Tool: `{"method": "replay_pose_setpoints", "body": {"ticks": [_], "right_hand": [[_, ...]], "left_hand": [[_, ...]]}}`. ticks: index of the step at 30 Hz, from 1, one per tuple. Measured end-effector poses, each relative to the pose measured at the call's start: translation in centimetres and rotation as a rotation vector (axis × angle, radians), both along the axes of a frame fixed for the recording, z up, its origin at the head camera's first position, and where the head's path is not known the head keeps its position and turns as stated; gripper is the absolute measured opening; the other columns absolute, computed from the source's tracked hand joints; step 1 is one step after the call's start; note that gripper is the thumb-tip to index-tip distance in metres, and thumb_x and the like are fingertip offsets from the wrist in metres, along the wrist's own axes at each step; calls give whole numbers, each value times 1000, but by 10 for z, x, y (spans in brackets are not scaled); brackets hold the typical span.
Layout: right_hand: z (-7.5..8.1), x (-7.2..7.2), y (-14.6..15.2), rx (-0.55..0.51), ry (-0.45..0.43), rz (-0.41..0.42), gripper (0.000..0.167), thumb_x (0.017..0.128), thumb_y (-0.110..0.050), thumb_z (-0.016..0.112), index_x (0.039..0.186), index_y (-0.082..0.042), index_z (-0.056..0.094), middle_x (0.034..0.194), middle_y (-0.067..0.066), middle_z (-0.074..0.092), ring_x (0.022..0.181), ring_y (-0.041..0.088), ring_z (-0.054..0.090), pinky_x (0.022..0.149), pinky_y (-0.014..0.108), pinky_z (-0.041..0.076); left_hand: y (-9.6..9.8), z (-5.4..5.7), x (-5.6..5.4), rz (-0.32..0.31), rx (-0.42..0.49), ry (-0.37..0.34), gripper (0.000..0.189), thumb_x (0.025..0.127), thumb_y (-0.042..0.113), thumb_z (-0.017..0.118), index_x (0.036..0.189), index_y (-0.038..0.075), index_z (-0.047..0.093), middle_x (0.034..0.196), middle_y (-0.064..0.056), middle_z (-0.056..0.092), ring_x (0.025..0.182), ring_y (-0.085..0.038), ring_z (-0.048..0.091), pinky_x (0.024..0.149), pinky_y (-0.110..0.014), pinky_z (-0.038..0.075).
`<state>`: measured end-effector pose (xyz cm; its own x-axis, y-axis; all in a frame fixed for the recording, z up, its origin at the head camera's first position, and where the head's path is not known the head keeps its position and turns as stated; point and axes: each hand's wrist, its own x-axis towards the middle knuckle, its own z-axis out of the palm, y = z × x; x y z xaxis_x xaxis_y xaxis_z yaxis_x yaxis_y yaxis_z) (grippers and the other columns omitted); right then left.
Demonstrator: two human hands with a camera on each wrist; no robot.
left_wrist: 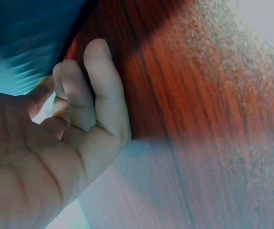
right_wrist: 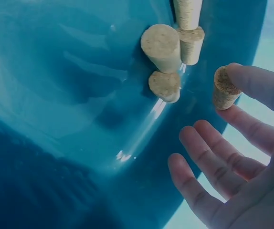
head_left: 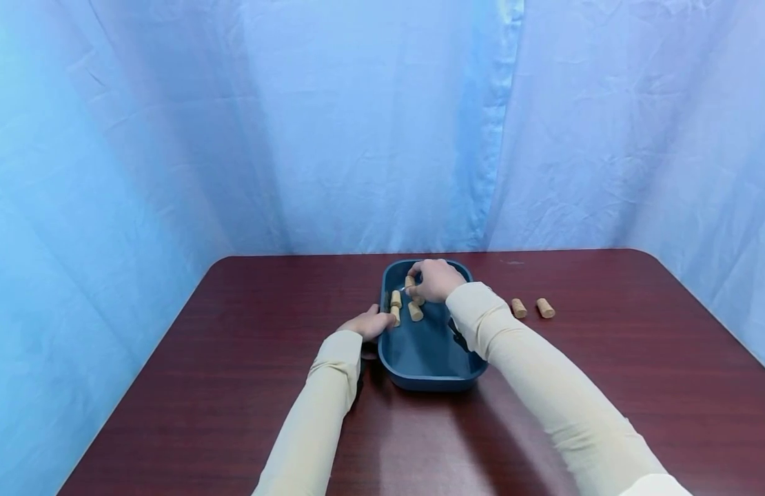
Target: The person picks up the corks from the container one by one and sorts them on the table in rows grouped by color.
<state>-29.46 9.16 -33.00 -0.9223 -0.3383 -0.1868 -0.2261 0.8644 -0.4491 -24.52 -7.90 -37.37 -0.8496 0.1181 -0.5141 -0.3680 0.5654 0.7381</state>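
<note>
A deep blue rectangular tray (head_left: pixel 429 377) with rounded corners stands on the table. My left hand (head_left: pixel 366 324) grips its left side, the thumb over the rim and the fingers bent against the outside; in the left wrist view those fingers (left_wrist: pixel 106 81) show beside the ribbed wall. Between thumb and index finger, my right hand (head_left: pixel 437 279) pinches a tapered cork (right_wrist: pixel 225 88) over the far end of the tray. Its other fingers (right_wrist: pixel 213 157) are spread. Several corks lie below, among them one cork (head_left: pixel 415 311) near the middle and another (head_left: pixel 396 299) by the left wall.
Two more corks, a nearer cork (head_left: pixel 518 308) and a farther-right cork (head_left: pixel 545 308), lie on the dark red wooden table (head_left: pixel 264 331) to the right of the tray. Pale blue curtains (head_left: pixel 370 138) hang behind the table's back edge and along both sides.
</note>
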Motion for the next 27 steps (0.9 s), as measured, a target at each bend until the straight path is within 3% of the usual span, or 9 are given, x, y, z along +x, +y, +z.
{"method": "replay_pose_setpoints", "body": {"ticks": [10,16,27], "right_hand": [[4,-1,6,4,76,44,43,99,-26,68,136,-5,63,133,19,62,112,33,61,92,46,52],[7,1,10,-24,95,43,43,98,-27,69,135,-6,64,130,22,62,117,36,59,96,49,51],[23,13,14,-90,117,80,43,99,-23,68,136,-3,62,130,24,61,118,37,58,96,50,52]], "left_hand": [[0,-2,0,-13,-2,2,72,90,23,49,157,7,27,143,-22,47,111,-32,56,87,-50,54],[0,-1,0,-16,-4,2,74,90,22,50,158,6,25,144,-21,46,113,-32,56,89,-50,54],[0,-3,-5,13,13,-16,61,89,22,51,146,6,36,137,-20,49,110,-32,55,86,-51,53]]}}
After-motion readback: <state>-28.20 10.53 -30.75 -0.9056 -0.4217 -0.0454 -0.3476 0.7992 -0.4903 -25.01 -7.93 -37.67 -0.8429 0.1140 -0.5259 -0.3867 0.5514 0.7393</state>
